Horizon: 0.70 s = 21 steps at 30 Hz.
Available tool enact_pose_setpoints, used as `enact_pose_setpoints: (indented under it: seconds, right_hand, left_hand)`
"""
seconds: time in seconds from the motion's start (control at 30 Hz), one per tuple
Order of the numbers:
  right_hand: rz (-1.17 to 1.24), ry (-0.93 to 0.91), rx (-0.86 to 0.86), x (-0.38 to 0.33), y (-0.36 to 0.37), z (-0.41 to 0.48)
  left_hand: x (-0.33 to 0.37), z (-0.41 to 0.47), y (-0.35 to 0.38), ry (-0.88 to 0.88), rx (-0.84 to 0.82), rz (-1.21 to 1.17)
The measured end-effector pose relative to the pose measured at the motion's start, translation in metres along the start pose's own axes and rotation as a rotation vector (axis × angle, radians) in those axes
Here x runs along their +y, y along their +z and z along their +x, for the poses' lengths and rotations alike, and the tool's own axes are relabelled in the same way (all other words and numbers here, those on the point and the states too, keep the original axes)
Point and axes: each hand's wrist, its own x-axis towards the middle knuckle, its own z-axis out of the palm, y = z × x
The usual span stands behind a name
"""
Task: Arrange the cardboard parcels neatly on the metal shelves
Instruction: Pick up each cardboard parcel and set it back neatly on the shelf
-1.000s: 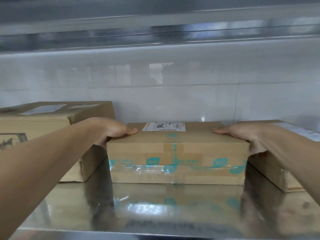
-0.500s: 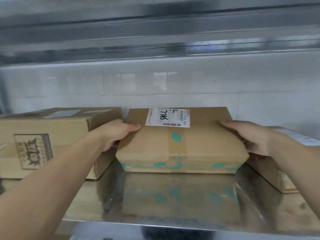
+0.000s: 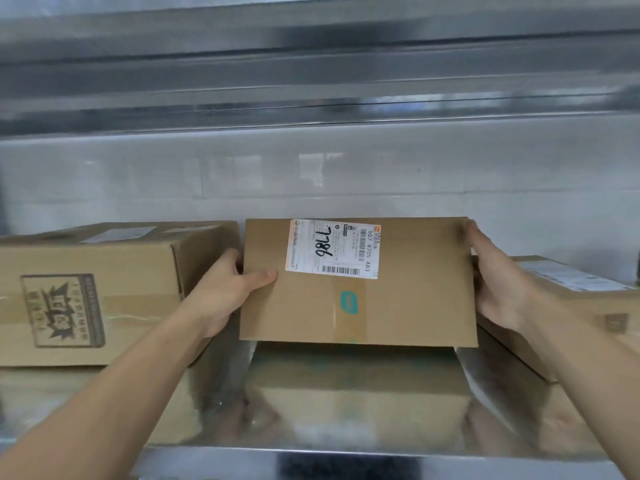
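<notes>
A flat cardboard parcel with a white shipping label and a teal tape mark is tipped up on the metal shelf, its labelled face turned toward me. My left hand grips its left edge, thumb on the front face. My right hand holds its right edge, fingers curled over the upper corner. The parcel stands between two other boxes in the middle of the shelf.
A larger carton with a printed logo sits at the left, close to the held parcel. Another labelled carton lies at the right, partly behind my right wrist. A white tiled wall backs the shelf; an upper shelf hangs overhead.
The parcel lay flat on the shelf a second ago; both hands have since tilted it up on its lower edge until its labelled top faces me.
</notes>
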Motion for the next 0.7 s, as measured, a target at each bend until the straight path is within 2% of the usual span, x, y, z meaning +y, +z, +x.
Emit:
enact_pose_setpoints:
  seconds: [0.2, 0.4, 0.47, 0.7]
  right_hand:
    - [0.075, 0.006, 0.039, 0.009, 0.001, 0.003]
    - [-0.035, 0.106, 0.058, -0.02, -0.001, -0.005]
    - [-0.135, 0.162, 0.042, -0.035, -0.001, -0.006]
    - [-0.445, 0.321, -0.012, -0.076, 0.009, 0.0]
  left_hand:
    - [-0.012, -0.015, -0.006, 0.014, 0.007, -0.077]
    - [0.01, -0.014, -0.026, -0.112, -0.056, -0.249]
    - [0.025, -0.012, -0.032, -0.17, -0.08, -0.202]
    - [0.072, 0.01, -0.034, -0.327, -0.127, 0.178]
